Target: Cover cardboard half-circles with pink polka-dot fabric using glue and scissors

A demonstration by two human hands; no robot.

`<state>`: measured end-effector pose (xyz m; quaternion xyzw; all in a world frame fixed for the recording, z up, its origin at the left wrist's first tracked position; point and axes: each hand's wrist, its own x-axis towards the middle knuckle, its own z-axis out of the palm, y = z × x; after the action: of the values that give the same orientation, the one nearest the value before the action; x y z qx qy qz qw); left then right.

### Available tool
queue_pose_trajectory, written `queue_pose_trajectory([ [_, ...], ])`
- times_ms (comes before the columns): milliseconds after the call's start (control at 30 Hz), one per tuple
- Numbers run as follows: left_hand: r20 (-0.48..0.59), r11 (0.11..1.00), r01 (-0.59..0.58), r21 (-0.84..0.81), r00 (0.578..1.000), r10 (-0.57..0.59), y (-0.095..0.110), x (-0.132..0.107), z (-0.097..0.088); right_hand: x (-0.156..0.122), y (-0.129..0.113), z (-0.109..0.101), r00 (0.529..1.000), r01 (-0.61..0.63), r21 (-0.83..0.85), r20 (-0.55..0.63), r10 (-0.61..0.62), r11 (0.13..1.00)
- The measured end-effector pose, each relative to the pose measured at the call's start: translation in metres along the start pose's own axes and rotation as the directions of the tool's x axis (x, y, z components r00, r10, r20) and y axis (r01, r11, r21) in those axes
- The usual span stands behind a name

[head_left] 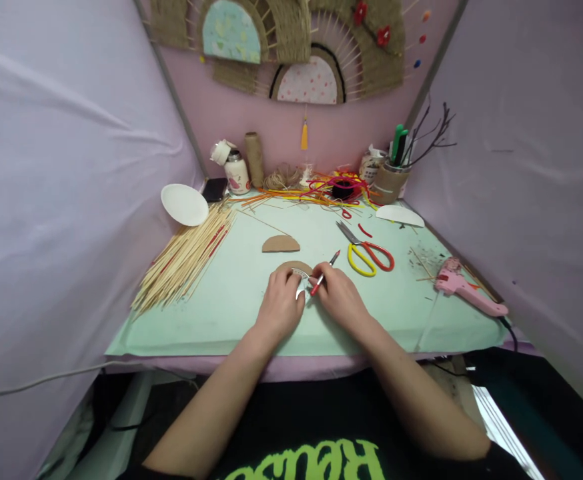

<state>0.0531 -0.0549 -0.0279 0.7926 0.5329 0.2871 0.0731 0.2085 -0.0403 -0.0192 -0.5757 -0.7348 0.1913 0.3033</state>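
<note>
My left hand (282,300) is closed, with its fingers pressing down a clear, curved piece with fine markings that looks like a protractor (301,273). Beneath it lies a brown cardboard half-circle (291,265), mostly covered by my hands. In my right hand (340,293), a red pen (333,259) is held between the fingers, and that hand's fingertips also meet the protractor's right side. Just behind my hands rests a second cardboard half-circle (281,244). Scissors (366,250) with one yellow and one red handle lie beyond my right hand.
Thin bamboo sticks (186,257) are heaped at left, beside a white oval piece (185,205). A pink glue gun (469,287) lies at right. Along the back stand a bottle (236,173), a twine spool (254,160), coloured cords (321,190) and a pot (390,183) with branches.
</note>
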Motion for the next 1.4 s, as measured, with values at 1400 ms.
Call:
queue_pose_trajectory([
  [1400, -0.061, 0.916, 0.381, -0.125, 0.919, -0.39, -0.009, 0.007, -0.008, 0.113, 0.043, -0.008, 0.969, -0.115, 0.096, -0.209, 0.133, 0.989],
])
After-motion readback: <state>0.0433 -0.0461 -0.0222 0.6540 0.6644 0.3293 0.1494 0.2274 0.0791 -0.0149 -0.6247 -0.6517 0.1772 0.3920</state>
